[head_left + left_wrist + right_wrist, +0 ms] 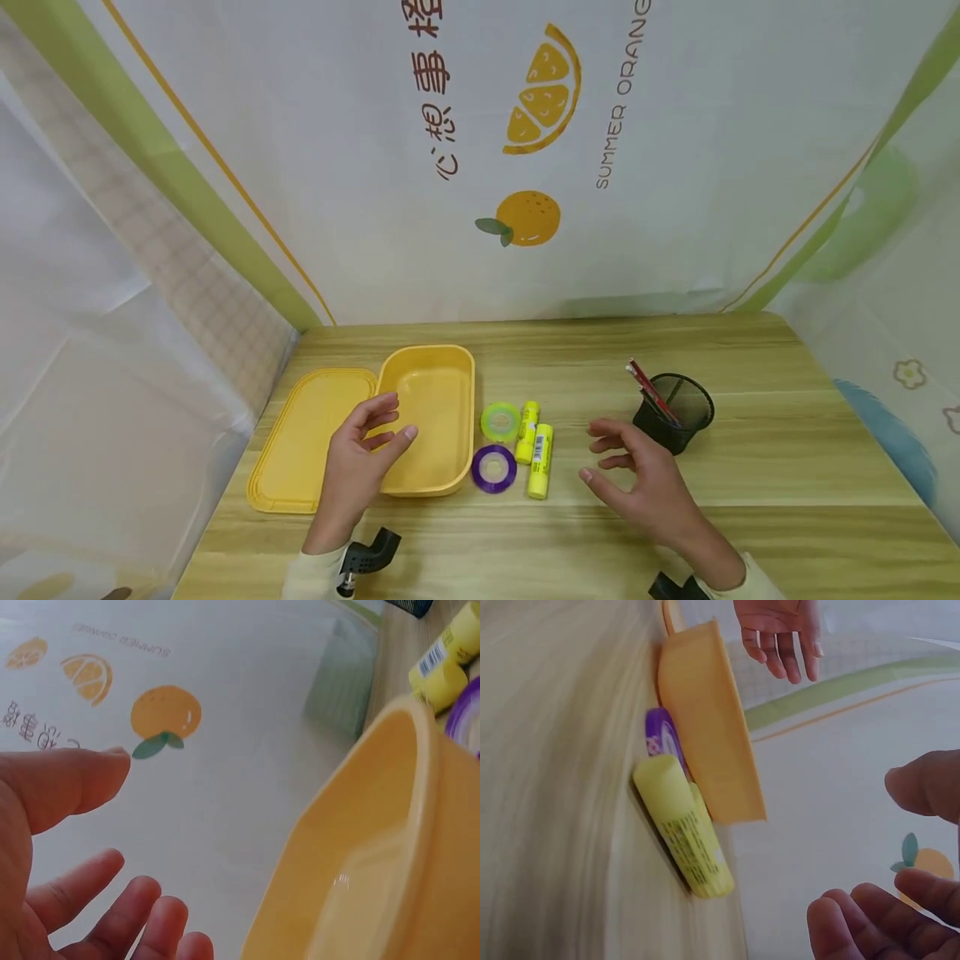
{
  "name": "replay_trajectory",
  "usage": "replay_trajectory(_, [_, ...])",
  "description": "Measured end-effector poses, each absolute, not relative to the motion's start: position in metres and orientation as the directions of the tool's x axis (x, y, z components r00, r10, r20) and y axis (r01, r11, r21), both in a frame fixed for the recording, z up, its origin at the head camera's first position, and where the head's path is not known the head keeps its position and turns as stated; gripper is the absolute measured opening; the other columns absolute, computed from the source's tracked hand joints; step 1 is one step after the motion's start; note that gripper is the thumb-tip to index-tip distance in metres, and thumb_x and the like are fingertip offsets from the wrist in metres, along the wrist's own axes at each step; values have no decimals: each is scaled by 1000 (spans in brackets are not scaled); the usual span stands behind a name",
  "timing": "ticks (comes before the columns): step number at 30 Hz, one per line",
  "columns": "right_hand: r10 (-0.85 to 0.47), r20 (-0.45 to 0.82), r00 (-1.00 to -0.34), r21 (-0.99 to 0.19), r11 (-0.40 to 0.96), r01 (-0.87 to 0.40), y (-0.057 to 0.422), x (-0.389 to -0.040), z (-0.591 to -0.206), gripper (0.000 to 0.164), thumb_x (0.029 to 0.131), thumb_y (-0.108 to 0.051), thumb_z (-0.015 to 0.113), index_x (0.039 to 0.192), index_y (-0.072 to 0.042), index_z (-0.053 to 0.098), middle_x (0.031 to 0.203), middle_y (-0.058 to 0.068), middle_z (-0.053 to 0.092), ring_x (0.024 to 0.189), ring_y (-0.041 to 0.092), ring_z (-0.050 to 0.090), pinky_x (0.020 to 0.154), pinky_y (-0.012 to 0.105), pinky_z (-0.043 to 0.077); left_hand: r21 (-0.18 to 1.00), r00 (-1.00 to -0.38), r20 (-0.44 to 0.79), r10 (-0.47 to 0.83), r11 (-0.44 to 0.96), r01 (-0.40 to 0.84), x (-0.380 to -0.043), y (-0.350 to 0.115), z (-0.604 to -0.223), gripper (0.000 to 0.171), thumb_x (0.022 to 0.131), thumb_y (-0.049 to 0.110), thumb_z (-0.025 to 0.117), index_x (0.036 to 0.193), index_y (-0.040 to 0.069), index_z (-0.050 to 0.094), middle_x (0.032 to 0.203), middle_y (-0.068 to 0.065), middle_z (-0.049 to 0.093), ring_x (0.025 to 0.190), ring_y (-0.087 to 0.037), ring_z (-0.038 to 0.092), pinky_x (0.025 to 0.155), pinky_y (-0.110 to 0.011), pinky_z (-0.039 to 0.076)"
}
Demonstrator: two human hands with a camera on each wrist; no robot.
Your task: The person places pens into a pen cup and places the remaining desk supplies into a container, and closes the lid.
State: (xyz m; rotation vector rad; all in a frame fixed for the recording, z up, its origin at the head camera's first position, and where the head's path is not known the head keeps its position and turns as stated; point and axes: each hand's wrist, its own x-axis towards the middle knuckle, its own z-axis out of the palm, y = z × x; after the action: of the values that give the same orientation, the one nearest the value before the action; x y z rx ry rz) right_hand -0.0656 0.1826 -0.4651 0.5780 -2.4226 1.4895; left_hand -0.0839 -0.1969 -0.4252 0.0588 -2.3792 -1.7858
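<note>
My left hand hovers over the near left part of a yellow plastic box, fingers loosely bent and holding nothing. The box has no lid on it, and its inside looks bare. My right hand hangs above the table between the glue sticks and the pen holder, thumb and fingers apart with nothing between them. Two yellow glue sticks lie side by side right of the box. Next to them are a green tape roll and a purple tape roll. In the right wrist view, one glue stick lies nearest.
The yellow lid lies flat at the box's left side. A black mesh pen holder with a few red and dark pencils stands at the right. A printed white curtain hangs behind the wooden table.
</note>
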Motion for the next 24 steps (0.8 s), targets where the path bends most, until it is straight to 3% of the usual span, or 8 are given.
replay_trajectory(9, [-237,230,-944,-864,397,-311,164,-73,-478,55,88,-10,86,137,-13,62,132,15,68,106,24,71,83,27,63,899,-983,25,-183,435,-58,-79,-228,-431,58,93,30,84,145,15,62,145,-6,62,126,-24,56,102,-33,49])
replay_trajectory(13, [-251,143,-957,-894,383,-234,159,-77,-482,57,88,-10,86,139,-6,61,134,18,66,109,31,70,85,28,63,886,-979,-23,-201,449,-113,-80,-238,-439,60,93,31,84,147,15,61,150,-6,55,128,-22,54,100,-25,48])
replay_trajectory(19, [-288,72,-955,-906,381,-183,156,-81,-487,58,89,-20,87,139,-6,61,135,15,64,110,28,69,86,26,62,889,-977,-119,-177,420,-184,-81,-249,-455,66,92,33,85,150,16,57,157,-7,49,135,-28,52,92,-12,47])
replay_trajectory(21, [-306,64,-950,-902,389,-186,154,-81,-489,59,89,-25,88,138,-7,62,133,15,64,109,28,69,84,25,62,884,-978,-139,-158,426,-194,-81,-251,-459,68,92,34,85,151,17,56,158,-7,49,138,-31,52,97,-18,49])
replay_trajectory(24, [-316,47,-947,-902,395,-177,151,-82,-493,60,88,-29,89,136,-6,62,129,13,64,107,27,69,82,24,62,877,-979,-148,-137,440,-194,-81,-251,-462,69,92,33,84,152,16,54,160,-8,50,141,-35,50,110,-37,50])
